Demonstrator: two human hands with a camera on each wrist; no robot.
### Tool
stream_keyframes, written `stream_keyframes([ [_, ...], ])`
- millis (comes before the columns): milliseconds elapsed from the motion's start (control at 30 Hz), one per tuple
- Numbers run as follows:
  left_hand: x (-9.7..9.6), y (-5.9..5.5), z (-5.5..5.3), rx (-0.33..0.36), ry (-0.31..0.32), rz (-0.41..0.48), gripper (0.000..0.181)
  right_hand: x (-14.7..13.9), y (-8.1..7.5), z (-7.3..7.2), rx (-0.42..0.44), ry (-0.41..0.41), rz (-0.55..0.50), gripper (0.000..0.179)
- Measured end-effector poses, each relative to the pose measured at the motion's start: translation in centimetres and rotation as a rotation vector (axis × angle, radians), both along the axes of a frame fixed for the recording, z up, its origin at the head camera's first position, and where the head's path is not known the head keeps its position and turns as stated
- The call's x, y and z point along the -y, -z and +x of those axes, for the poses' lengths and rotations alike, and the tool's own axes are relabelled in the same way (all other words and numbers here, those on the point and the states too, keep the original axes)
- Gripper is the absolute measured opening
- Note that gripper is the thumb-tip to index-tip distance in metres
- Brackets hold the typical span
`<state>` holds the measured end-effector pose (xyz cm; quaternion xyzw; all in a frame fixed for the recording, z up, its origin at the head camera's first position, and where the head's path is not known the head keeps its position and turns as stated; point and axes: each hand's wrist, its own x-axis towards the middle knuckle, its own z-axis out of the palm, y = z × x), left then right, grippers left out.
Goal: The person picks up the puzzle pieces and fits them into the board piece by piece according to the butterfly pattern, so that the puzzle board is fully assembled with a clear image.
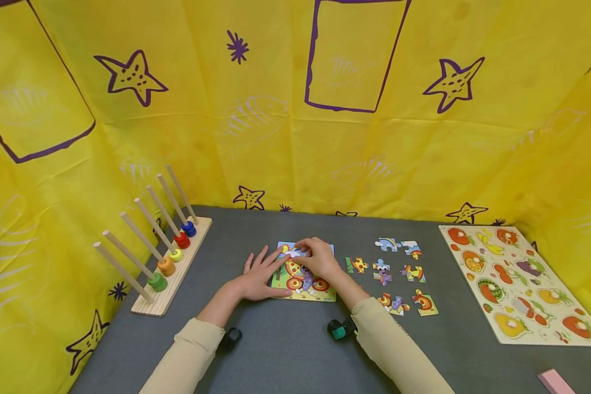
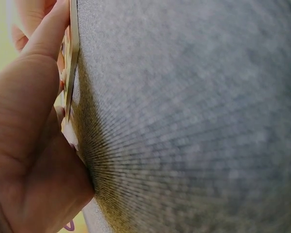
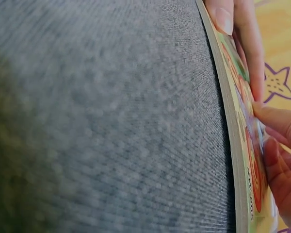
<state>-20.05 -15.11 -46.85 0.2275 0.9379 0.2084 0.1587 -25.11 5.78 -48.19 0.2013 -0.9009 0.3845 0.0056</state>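
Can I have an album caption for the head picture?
Left hand and right hand at a colourful puzzle board, loose pieces beside it.

On grey table [image 1: 285, 358]: puzzle board [image 1: 307, 296] in middle, loose pieces [image 1: 387, 244] to right, peg stand [image 1: 182, 262] left, fruit board [image 1: 518, 291], pink block [image 1: 555, 381] farther right.

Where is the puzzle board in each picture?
Head: the puzzle board is just below the middle.
Left wrist: at the upper left, seen edge-on.
Right wrist: down the right side, seen nearly edge-on.
Shared landmark: the left grip, its thumb resting on the puzzle board.
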Motion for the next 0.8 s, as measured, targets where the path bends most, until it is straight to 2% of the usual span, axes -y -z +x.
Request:
stream_keyframes([
  [100,0.0,0.1,0.0,-0.008,0.003,-0.001,0.088,-0.3,-0.2,0.0,0.033,0.014,-0.011,0.027],
  [267,-0.1,0.1,-0.1,-0.015,-0.001,-0.001,0.088,-1.7,-0.9,0.0,0.074,0.078,-0.095,0.022],
  [433,-0.2,0.1,-0.1,-0.010,-0.009,-0.022,0.090,-4.6,-1.5,-0.3,0.042,0.138,-0.138,0.018],
  [633,-0.4,-0.1,0.0,-0.001,-0.001,0.004,0.092,-9.8,-1.9,-0.7,-0.038,0.193,-0.093,0.019],
  [800,-0.3,-0.2,0.1,-0.008,0.001,0.009,0.092,-14.8,-1.7,-0.9,-0.098,0.243,-0.005,0.025],
])
